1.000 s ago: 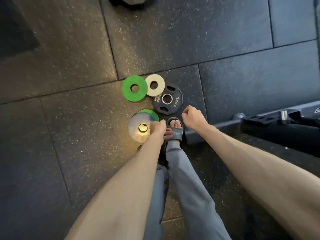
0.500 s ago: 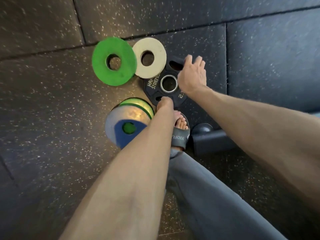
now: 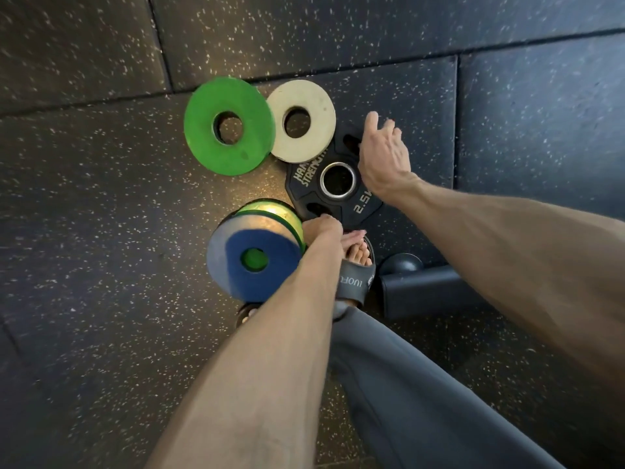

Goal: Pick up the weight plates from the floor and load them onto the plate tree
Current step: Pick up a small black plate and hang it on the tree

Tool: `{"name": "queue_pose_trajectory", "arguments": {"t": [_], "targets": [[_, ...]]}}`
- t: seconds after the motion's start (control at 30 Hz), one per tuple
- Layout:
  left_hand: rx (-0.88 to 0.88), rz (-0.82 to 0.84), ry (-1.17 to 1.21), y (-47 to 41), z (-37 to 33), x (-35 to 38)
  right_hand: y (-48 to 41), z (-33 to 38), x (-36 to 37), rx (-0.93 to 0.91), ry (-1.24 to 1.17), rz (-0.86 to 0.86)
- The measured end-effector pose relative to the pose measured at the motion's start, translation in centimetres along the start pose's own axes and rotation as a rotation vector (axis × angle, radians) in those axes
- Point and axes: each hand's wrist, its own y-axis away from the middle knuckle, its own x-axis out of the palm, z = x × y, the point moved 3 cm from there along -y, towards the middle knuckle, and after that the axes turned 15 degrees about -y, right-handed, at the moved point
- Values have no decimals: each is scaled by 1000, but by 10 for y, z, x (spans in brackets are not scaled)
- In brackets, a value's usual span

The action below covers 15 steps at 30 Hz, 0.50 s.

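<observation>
Green plate [image 3: 216,164], cream plate [image 3: 318,130], black plate [image 3: 304,187]; blurred stack [image 3: 270,242] top seems blue.

We see dim, uneven light. A warm yellow pool falls at the frame's centre on the speckled black rubber floor [image 3: 142,204] and glares off the shiny grey round plate [image 3: 260,225] just below centre. A cooler bluish wash lies at the upper right, and the lower left corner sinks into dark. Tile seams bow under the wide lens. The right hand [image 3: 382,157] smears at its fingertips, and the forearms along the bottom edge look soft.
</observation>
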Motion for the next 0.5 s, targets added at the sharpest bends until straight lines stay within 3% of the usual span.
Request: {"name": "queue_pose_trajectory", "arguments": {"t": [0.07,0.23,0.5], "targets": [[-4,-48,45,4,-1,-16,15,3,-9,45,-77,11],[-69,50,20,45,6,-29,59,19,-58,233,-219,-13],[62,11,-106,211,4,-47,160,70,-206,255,-450,-232]]}}
